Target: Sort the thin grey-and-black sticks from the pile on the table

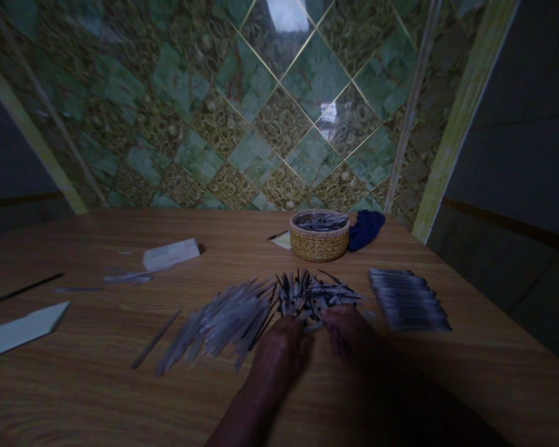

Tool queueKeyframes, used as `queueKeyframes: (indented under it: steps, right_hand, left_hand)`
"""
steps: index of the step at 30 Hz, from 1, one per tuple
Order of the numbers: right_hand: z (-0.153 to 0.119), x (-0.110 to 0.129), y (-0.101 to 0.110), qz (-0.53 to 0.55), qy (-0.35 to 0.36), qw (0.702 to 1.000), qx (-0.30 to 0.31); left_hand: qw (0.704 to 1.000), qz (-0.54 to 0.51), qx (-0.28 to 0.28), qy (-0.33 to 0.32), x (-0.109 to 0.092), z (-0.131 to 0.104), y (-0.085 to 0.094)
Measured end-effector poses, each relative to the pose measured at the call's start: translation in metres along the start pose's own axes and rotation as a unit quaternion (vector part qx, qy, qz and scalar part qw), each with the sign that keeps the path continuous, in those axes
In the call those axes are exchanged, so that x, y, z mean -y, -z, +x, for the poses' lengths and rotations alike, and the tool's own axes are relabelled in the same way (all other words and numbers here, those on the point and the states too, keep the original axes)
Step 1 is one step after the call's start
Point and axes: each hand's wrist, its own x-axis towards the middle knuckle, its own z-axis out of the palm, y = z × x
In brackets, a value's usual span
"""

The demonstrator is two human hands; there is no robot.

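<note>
A wide pile of thin pale sticks with dark tips [242,313] lies spread on the wooden table [97,385]. My left hand [282,354] and my right hand [349,329] meet at the pile's near edge. Their fingers pinch a small pale stick [313,325] between them. The picture is dim and blurred, so the grip of each hand is unclear. A neat row of the same sticks [407,298] lies to the right of my right hand.
A woven basket [319,243] holding more sticks stands at the back, with a dark blue cloth [366,228] beside it. White paper pieces [171,254] [21,329] and single loose sticks [154,339] lie to the left. A green tiled wall stands behind.
</note>
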Motion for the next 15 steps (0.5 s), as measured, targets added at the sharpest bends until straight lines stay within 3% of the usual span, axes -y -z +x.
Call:
queueKeyframes:
  steps: [6, 15]
  right_hand:
    - [-0.003, 0.003, -0.001, -0.031, 0.013, 0.999, -0.028]
    - [-0.003, 0.003, -0.001, -0.024, -0.028, 0.999, -0.017]
  left_hand:
    - [0.999, 0.009, 0.034, -0.015, 0.002, 0.003, -0.001]
    - [0.992, 0.097, -0.055, -0.056, 0.008, -0.002, -0.016]
